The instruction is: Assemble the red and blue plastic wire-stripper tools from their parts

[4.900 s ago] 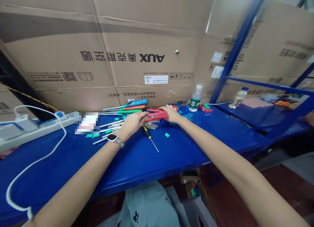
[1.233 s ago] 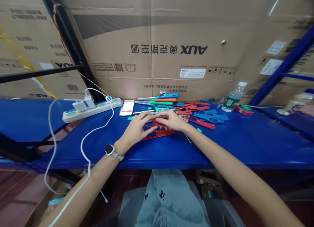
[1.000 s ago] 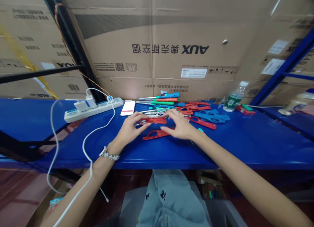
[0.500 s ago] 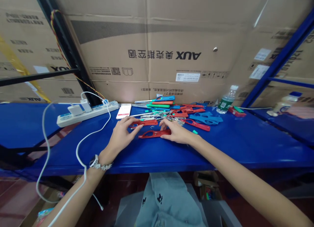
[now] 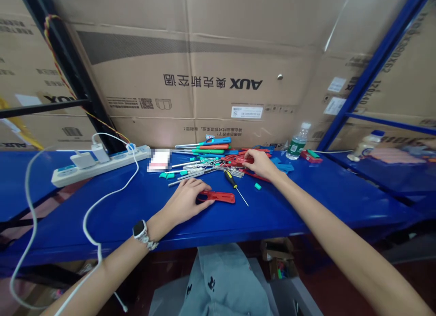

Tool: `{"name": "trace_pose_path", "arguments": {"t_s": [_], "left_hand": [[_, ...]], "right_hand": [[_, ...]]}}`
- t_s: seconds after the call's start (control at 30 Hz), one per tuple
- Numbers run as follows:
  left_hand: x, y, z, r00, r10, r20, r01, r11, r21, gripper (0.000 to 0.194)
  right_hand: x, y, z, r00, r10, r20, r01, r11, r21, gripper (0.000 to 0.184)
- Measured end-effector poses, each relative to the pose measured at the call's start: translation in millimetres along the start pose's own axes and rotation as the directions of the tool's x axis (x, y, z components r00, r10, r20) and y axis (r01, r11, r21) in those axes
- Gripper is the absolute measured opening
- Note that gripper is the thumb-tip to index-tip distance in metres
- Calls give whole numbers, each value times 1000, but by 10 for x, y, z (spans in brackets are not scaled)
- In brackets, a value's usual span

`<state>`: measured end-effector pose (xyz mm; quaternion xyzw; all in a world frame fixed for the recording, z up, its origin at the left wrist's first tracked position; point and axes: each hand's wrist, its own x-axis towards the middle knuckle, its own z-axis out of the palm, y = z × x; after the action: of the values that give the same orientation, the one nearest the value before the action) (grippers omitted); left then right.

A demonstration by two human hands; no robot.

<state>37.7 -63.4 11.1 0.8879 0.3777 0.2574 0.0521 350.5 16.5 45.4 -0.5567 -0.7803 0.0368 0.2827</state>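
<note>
My left hand (image 5: 188, 201) lies on the blue shelf top, fingers curled over the left end of a red plastic handle shell (image 5: 219, 197). My right hand (image 5: 261, 163) reaches into the pile of red and blue handle shells (image 5: 238, 159) at the back, its fingers closed on a red piece there. A small screwdriver with a black and yellow handle (image 5: 233, 181) lies between the two hands. Long metal rods and lighters with blue, orange and green handles (image 5: 204, 147) lie behind the pile.
A white power strip (image 5: 98, 166) with chargers and a white cable (image 5: 102, 198) sits at the left. A water bottle (image 5: 296, 141) stands at the back right. Large cardboard boxes (image 5: 211, 79) form the back wall. Small teal caps (image 5: 258, 186) are scattered around.
The right hand has left the red shell and reached back into the pile. One red shell now lies under the left hand; the second one held earlier is gone from the front.
</note>
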Motion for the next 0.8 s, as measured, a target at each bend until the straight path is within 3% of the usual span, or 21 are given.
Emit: {"name": "trace_pose_path", "arguments": {"t_s": [0.13,0.3,0.4,0.5,0.63,0.8], "left_hand": [[157,-26,6,999,14,-32,-13,999,44,35],[474,-557,-105,988,-91,-124,114,975,190,25],[686,-854,-176,986,-163,-33,165,924,344,26],[852,-962,-231,971,-185,150,105,898,427,29],[991,-958,-260,964,-197,180,111,909,401,28],[1054,-978,-237,962,-212,171,138,920,366,23]], "right_hand": [[105,106,189,998,61,6,-61,997,-48,12],[109,43,282,999,35,-30,-39,986,-162,16],[119,-119,338,999,-34,-30,28,984,-173,20],[178,-327,389,987,-115,112,133,976,-172,19],[311,-543,435,956,-124,265,178,965,-192,20],[418,-635,511,948,-121,296,193,955,-227,8]]}}
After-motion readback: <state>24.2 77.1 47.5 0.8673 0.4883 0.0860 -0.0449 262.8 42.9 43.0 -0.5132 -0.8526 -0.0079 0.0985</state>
